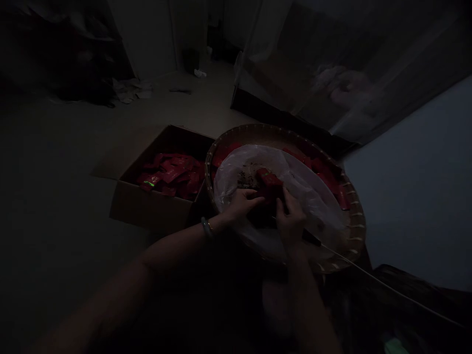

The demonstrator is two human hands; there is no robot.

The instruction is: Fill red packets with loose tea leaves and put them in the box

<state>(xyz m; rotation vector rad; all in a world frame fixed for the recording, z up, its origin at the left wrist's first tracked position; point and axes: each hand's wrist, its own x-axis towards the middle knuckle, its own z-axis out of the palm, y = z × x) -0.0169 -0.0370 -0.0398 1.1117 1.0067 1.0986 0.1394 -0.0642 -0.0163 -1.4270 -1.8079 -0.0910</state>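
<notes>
Over a round bamboo tray [356,216] my left hand [240,204] and my right hand [291,212] are close together, fingers bent and closed. Between them is a small red packet [273,181] with a green mark, which both hands seem to pinch at its lower edge. Dim light hides the fingertips and whether more than one packet is there. Beneath my hands lies a dark object whose kind I cannot make out. A black piece [311,238] with a pale cord [372,273] sits beside my right wrist. Dark loose bits [245,176] lie on a clear plastic sheet [230,160] in the tray.
Left of the tray stands an open cardboard box [147,206] heaped with red packets [175,172]. More red packets [326,177] line the tray's far right edge. Beyond are a netted structure [295,83] and a pale floor [177,108]; a bluish surface [413,196] is at right.
</notes>
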